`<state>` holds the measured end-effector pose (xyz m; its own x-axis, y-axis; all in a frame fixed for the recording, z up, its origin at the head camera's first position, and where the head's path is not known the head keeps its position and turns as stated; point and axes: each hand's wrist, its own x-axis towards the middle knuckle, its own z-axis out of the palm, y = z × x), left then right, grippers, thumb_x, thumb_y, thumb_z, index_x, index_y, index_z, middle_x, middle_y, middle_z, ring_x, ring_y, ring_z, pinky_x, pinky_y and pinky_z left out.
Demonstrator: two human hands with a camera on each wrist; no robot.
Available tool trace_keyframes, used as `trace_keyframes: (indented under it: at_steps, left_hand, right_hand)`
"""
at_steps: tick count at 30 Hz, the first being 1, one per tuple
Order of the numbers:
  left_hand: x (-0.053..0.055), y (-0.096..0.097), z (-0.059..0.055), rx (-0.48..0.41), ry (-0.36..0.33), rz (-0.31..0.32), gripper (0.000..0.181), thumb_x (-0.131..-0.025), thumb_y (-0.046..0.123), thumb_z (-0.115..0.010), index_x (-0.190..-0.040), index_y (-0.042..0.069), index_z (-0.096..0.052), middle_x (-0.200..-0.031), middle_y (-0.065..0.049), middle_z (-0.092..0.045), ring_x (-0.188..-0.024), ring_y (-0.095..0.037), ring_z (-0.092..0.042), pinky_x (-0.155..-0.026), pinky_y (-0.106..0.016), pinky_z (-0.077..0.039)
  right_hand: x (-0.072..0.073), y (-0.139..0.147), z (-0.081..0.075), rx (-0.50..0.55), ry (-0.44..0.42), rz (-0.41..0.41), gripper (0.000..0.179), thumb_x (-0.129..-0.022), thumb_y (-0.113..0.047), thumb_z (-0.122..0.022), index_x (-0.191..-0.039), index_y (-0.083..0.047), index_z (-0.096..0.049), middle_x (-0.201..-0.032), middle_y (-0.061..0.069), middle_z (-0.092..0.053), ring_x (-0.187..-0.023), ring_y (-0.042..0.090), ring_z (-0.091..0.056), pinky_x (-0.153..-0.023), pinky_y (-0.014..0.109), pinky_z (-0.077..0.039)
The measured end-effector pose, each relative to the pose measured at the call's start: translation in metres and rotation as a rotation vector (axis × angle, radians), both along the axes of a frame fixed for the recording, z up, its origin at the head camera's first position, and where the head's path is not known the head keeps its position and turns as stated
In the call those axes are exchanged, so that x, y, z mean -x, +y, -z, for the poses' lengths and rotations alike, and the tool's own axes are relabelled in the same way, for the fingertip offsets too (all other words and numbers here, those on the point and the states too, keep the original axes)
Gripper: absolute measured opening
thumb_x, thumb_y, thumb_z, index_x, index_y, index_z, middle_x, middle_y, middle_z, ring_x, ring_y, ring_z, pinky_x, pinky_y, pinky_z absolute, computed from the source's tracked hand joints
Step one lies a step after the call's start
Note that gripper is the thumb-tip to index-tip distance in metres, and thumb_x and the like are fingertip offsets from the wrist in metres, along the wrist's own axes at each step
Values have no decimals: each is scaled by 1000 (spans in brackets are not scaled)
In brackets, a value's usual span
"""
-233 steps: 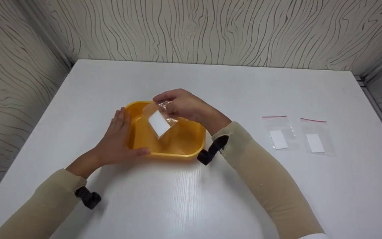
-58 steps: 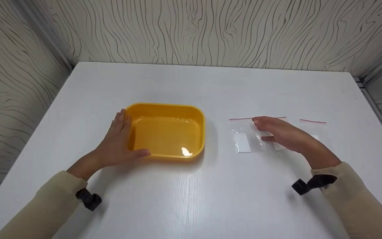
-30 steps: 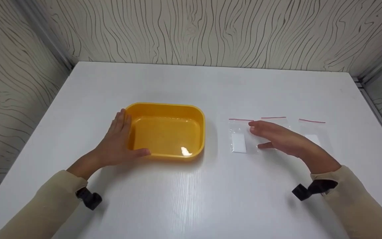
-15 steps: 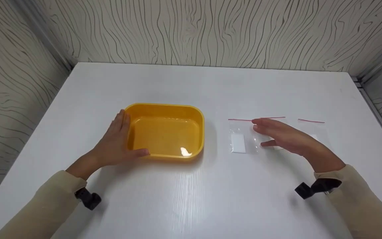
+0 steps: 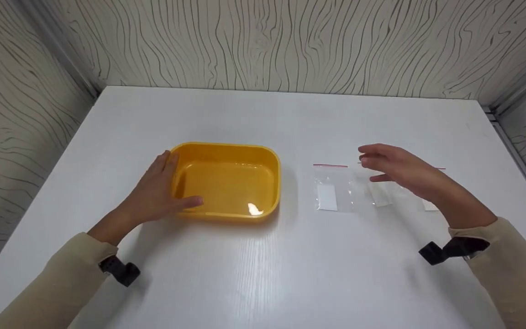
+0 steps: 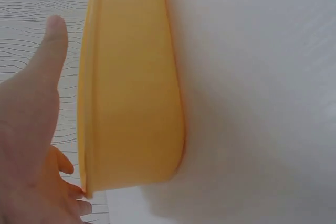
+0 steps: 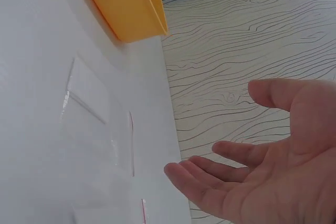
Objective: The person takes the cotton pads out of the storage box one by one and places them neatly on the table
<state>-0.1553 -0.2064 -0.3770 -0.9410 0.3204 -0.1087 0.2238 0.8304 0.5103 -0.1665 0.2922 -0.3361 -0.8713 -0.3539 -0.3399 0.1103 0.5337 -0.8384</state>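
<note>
A yellow plastic basin (image 5: 226,216) stands on the table, nothing lying in it. My left hand (image 5: 153,189) is at its left end, fingers straight along the rim and thumb over the near left corner. In a row to the right lie three clear zip bags with red closures, each holding a white card. The leftmost bag (image 5: 344,194) is fully in sight. Over the middle bag (image 5: 381,196) and the right bag (image 5: 431,205), partly covering both, hovers my right hand (image 5: 404,171). Its fingers are loosely bent and hold nothing, as the right wrist view also shows.
The white table (image 5: 226,274) reaches back to a wood-grain patterned wall (image 5: 263,45). Patterned panels with metal posts stand at both sides. A black camera (image 5: 121,272) sits on the left wrist, another (image 5: 454,251) on the right.
Earliest, my right hand held a bag over the basin; that bag now lies leftmost in the row. Since half a second ago this hand has risen off the bags. My left hand has shifted slightly.
</note>
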Motion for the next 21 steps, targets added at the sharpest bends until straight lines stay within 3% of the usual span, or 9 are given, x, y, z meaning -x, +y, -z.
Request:
trace_keyframes:
  at_steps: [5, 9, 12, 16, 21]
  left_hand:
    - [17, 7, -27, 26, 18, -35, 104, -94, 65, -58, -160, -4, -17, -165, -31, -7, -152, -51, -6, -118, -70, -11]
    - [39, 19, -53, 53, 55, -24, 98, -97, 62, -57, -160, -3, -19, -167, -28, -7, -153, -48, -8, -120, -66, -12]
    - [56, 35, -75, 75, 77, -37, 95, -97, 61, -58, -161, 2, -21, -168, -24, -8, -153, -44, -12, -120, -63, -16]
    - [76, 56, -101, 97, 114, -61, 92, -97, 60, -58, -163, 7, -21, -169, -18, -8, -155, -39, -13, -121, -58, -18]
    - [97, 80, -127, 134, 155, -68, 90, -99, 62, -53, -164, 11, -19, -170, -14, -8, -156, -34, -12, -123, -52, -16]
  right_hand:
    - [9, 3, -15, -89, 117, 50, 55, -108, -28, -52, -152, 2, -39, -153, 19, -43, -137, 34, -47, -101, 27, -51]
    - [18, 4, -27, -174, 230, 116, 51, -108, -30, -52, -148, 0, -45, -146, 18, -51, -128, 31, -52, -91, 14, -49]
    - [25, 3, -39, -253, 302, 156, 52, -107, -36, -51, -148, -3, -48, -141, 18, -55, -121, 30, -55, -93, 25, -49]
    - [34, -1, -59, -318, 391, 197, 56, -107, -41, -50, -148, -4, -48, -139, 20, -56, -124, 34, -53, -101, 50, -43]
    - [49, -10, -82, -371, 496, 233, 58, -107, -41, -48, -149, -1, -45, -142, 25, -52, -133, 43, -46, -106, 63, -37]
